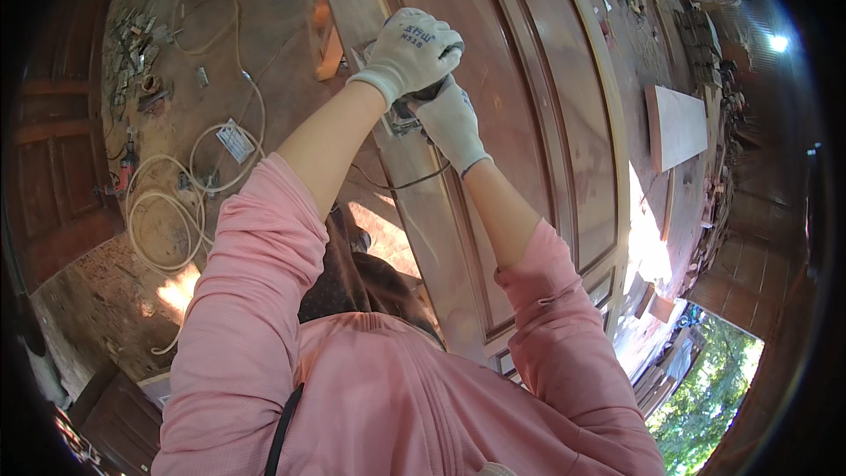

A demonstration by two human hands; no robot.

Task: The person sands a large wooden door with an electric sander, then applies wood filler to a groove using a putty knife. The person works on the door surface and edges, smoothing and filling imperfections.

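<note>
Both my hands, in whitish work gloves, are closed around a small power sander (pixel 404 124) that rests on the pale edge board of a large panelled wooden door (pixel 568 150). My left hand (pixel 412 46) wraps over the far end of the tool, knuckles up. Just nearer and to the right, my right hand (pixel 451 120) grips its near end. The gloves hide most of the sander's body; a bit of its metal lower part and flat base shows. A thin dark cord (pixel 412 185) loops out below my right hand across the door's edge.
An orange wooden support (pixel 330 51) stands beside the door's left edge. Coiled pale hose (pixel 165 211) and scattered small hardware (pixel 137 44) lie on the floor at left. A red-brown panelled door (pixel 62 150) stands far left. A pale board (pixel 677 128) is at right.
</note>
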